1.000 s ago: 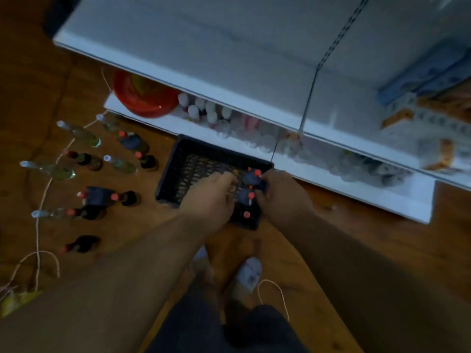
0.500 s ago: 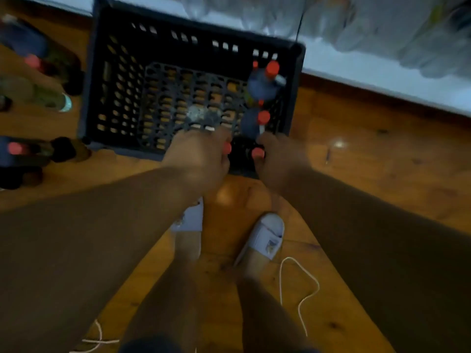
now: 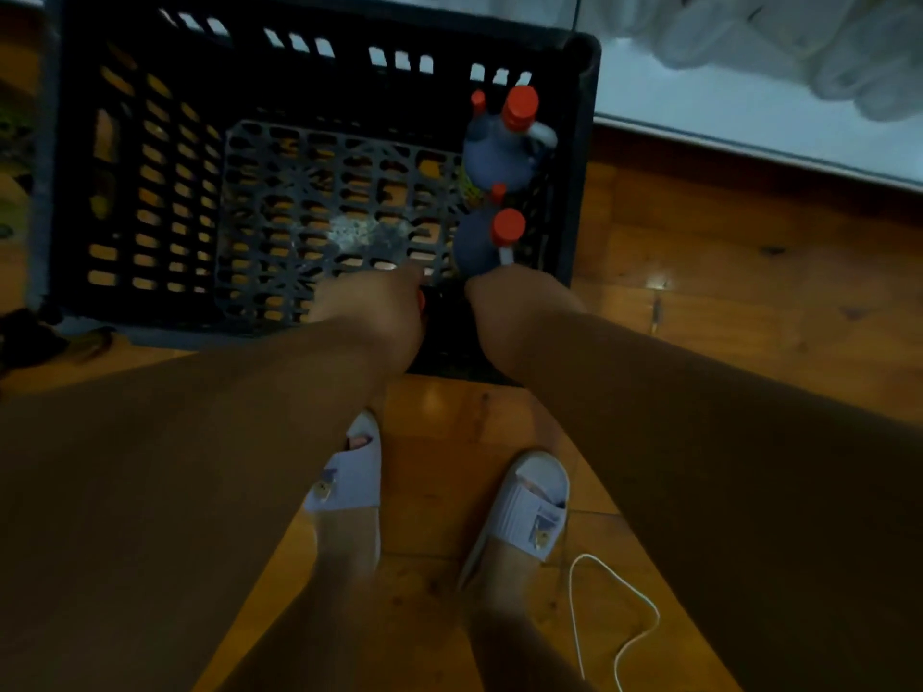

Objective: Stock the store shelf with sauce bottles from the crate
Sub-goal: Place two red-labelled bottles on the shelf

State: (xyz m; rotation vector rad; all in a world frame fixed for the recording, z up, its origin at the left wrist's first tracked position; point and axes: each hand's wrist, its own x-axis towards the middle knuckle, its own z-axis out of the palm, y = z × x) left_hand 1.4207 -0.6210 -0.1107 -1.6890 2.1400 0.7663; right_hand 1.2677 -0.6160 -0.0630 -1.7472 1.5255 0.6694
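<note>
A black plastic crate (image 3: 150, 82) sits on the wooden floor below me. Along its right wall stand two dark sauce bottles with red caps, one at the far corner (image 3: 499, 152) and one closer (image 3: 479, 242). My left hand (image 3: 369, 312) reaches into the near right corner with curled fingers around a red-capped bottle (image 3: 422, 299), of which only a sliver of cap shows. Right beside it, my right hand (image 3: 519, 307) is curled down over another dark bottle that it hides. The white bottom shelf (image 3: 749, 117) lies just past the crate.
Clear wrapped goods (image 3: 799, 32) fill the shelf at top right. My feet in white slippers (image 3: 529, 506) stand close to the crate. A white cord (image 3: 614, 611) loops on the floor by my right foot. A dark bottle (image 3: 30, 337) lies left of the crate.
The view has dropped closer to the crate. Both hands have pushed lower into the near right corner, and the red cap by my right hand is now covered.
</note>
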